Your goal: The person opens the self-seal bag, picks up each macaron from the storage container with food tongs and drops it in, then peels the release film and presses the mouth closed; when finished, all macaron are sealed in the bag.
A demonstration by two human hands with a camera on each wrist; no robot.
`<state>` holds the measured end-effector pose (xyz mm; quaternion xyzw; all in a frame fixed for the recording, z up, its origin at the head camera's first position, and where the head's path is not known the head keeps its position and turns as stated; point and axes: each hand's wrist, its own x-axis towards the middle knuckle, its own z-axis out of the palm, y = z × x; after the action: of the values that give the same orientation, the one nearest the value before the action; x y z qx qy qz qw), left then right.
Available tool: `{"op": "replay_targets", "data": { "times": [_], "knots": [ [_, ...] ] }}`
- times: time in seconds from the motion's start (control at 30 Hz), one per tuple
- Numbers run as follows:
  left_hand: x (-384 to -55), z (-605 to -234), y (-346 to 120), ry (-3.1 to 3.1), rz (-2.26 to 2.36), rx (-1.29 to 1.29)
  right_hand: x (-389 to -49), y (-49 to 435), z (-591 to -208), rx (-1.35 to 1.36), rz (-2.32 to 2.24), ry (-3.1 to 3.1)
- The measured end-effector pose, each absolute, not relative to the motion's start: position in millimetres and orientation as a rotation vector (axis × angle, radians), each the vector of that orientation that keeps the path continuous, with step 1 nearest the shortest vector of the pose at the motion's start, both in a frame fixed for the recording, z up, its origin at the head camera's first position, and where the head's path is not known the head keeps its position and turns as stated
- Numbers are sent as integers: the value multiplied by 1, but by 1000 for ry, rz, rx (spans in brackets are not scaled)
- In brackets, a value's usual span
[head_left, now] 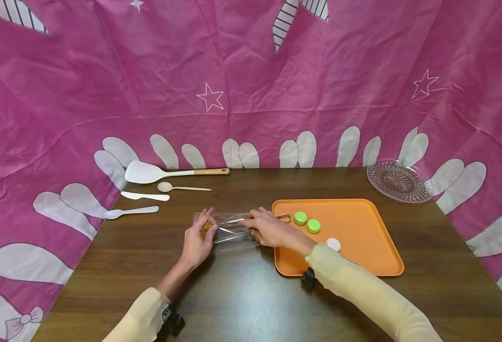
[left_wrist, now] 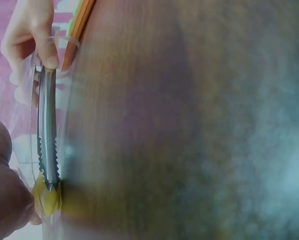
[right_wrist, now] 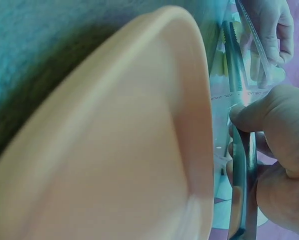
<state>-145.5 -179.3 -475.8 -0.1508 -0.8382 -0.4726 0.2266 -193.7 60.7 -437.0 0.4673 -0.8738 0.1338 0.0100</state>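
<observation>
My right hand point(head_left: 272, 229) grips metal tongs point(left_wrist: 49, 125), whose toothed tips reach into a clear plastic bag point(head_left: 236, 237). At the tips sits a yellow macaron point(left_wrist: 50, 201), seen through the film. My left hand point(head_left: 197, 243) pinches the bag at its left end, around the yellow macaron. The bent end of the tongs pokes out behind my right hand, over the edge of an orange tray point(head_left: 362, 237). On that tray lie two green macarons point(head_left: 313, 225) and a pale pink one point(head_left: 333, 244), the latter partly covered by my right sleeve.
At the back left lie a white spatula point(head_left: 144, 172) with a wooden handle, a small spoon point(head_left: 165, 186), a white knife point(head_left: 144, 195) and another spoon point(head_left: 116, 213). A clear patterned plate point(head_left: 398, 180) stands at the back right. A pink curtain point(head_left: 251, 71) hangs behind the table.
</observation>
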Motion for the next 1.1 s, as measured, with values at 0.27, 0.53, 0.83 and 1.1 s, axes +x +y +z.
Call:
{"op": "replay_targets", "data": {
  "times": [0.27,0.53,0.83,1.1],
  "knots": [
    [-146,-474,-179,-2292,-1290,-421,-192,60,-438,1409,426,-2756],
    [-146,-473,-178,-2289,-1287,-433,-191,55,-438,1409,442,-2740],
    [-146,-471,-175,-2275,-1275,-452,-188,48,-438,1375,371,-2737],
    [-146,-472,-176,-2281,-1277,-419,-186,43,-438,1344,416,-2757]
  ]
}}
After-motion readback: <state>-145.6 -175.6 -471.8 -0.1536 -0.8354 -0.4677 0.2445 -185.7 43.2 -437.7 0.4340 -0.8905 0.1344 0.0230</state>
